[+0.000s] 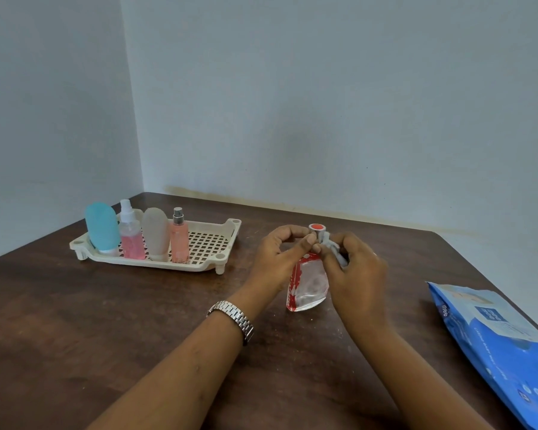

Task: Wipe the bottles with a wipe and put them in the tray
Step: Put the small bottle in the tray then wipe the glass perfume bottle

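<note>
A clear pouch-shaped bottle [309, 285] with red trim and a red-topped cap stands on the brown table in front of me. My left hand [280, 256] pinches its neck just under the cap. My right hand [354, 268] presses a small crumpled white wipe [334, 248] against the neck from the right. To the left, a cream perforated tray [212, 243] holds several bottles upright: a blue squeeze bottle [102, 228], a pink spray bottle [131, 235], a frosted grey squeeze bottle [156, 234] and a peach spray bottle [179, 238].
A blue pack of wipes [494, 342] lies at the table's right edge. The brown table [106, 321] meets two pale walls in the far left corner. A metal watch [232, 318] is on my left wrist.
</note>
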